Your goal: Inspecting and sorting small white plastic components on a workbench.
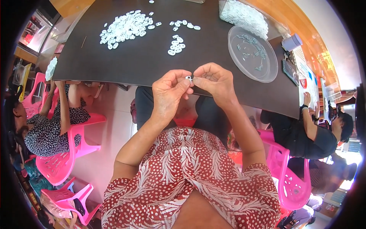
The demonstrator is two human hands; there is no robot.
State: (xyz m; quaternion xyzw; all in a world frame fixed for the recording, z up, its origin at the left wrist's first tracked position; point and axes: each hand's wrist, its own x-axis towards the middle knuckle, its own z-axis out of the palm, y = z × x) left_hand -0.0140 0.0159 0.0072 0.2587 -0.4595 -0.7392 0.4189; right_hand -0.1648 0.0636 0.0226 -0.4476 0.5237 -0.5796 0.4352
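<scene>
both hands meet just above the near edge of the dark desk [145, 65]. the left hand [169, 91] and the right hand [213, 82] pinch one small white ring [188, 78] between their fingertips, each grasping a side of it. farther back on the desk lie a big heap of white rings [124, 28], a smaller cluster [176, 45], and a clear round lid [252, 53] to the right.

1 small white ring-shaped piece [188, 78], pinched between fingertips just above the table's near edge.
</scene>
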